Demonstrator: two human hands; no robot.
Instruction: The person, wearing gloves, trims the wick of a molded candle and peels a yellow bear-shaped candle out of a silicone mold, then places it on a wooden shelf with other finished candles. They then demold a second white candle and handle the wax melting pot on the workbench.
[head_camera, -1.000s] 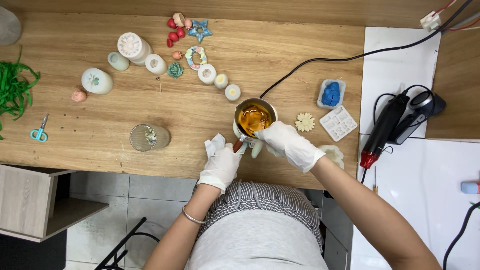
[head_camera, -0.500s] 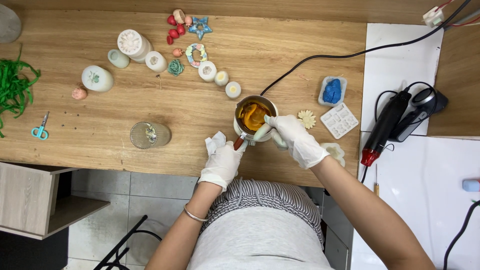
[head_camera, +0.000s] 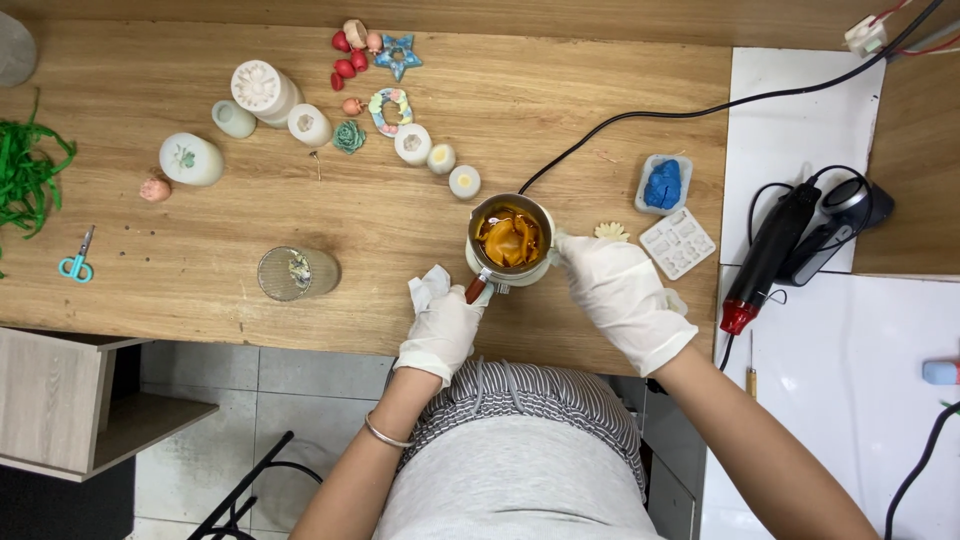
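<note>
A small metal pot (head_camera: 508, 240) with orange melted wax sits on a white heater base near the front edge of the wooden table (head_camera: 420, 240). My left hand (head_camera: 445, 322), in a white glove, grips the pot's red handle (head_camera: 476, 290) together with a white tissue. My right hand (head_camera: 622, 297), also gloved, rests against the right side of the pot and base; I cannot tell whether its fingers grip anything.
White candles and moulds (head_camera: 262, 92), small red and coloured wax shapes (head_camera: 372, 62) lie at the back. A glass jar (head_camera: 296, 273), scissors (head_camera: 78, 262) and green shreds (head_camera: 25, 175) are left. A blue mould (head_camera: 662, 184), white mould tray (head_camera: 678, 243) and heat gun (head_camera: 778, 248) are right.
My right hand has moved from over the pot to its right side. My left hand has stayed on the handle.
</note>
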